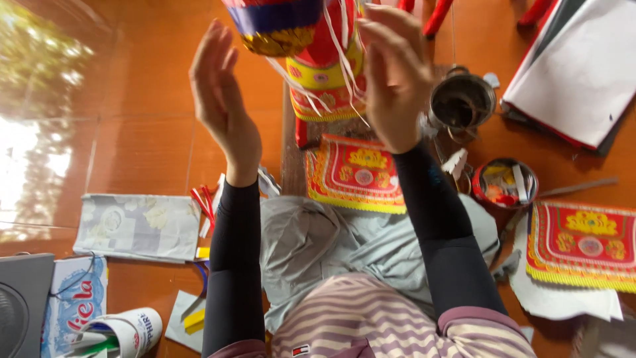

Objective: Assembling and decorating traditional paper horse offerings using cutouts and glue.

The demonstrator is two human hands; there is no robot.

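Both hands are rising at twelve o'clock: the left hand is spreading open and empty, the right hand is fingering white ribbons hanging from a red, blue and gold paper lantern, seemingly part-assembled. Outward, at three o'clock, a metal cup is sitting dark inside, and a red tin is holding paper scraps.

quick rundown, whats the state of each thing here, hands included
left hand: raised, open, fingers straight, holding nothing
right hand: raised, fingers among the white strips; grip unclear
paper lantern: up in the air between the hands, top cut off by the frame
metal pot: upright, lid off, dark inside
red tin: open, full of scraps
patterned red sheet: lying flat on the floor
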